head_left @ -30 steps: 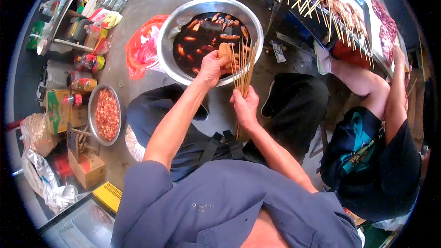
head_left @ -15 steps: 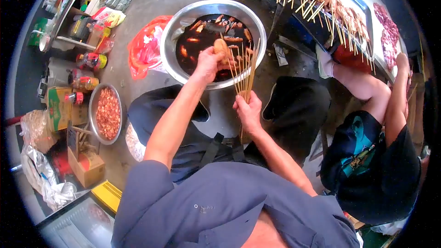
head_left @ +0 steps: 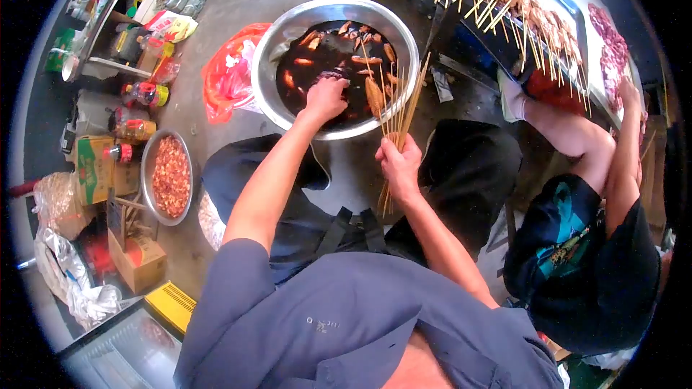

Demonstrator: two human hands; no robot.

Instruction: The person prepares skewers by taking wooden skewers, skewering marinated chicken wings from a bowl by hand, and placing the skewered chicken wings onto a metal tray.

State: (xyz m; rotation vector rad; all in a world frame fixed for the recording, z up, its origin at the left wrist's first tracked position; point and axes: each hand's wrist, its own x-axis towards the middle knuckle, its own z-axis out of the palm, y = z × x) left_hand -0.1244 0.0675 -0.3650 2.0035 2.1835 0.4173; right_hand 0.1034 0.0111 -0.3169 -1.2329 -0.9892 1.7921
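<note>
Shirt lettering (head_left: 323, 325) too blurred to read, your right hand (head_left: 401, 162) grips skewers (head_left: 397, 127) while your left hand (head_left: 328, 99), hold unclear, reaches into the basin (head_left: 393, 25).

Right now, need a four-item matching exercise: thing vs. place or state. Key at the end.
1. Left hand
2. Red bag
3. Right hand
4. Smaller bowl

A. Gripping a bunch of skewers
B. Filled with reddish pieces
C. Beside the big basin
D. Inside the big basin's rim

Pairs: 1-D, 2-C, 3-A, 4-B
</note>
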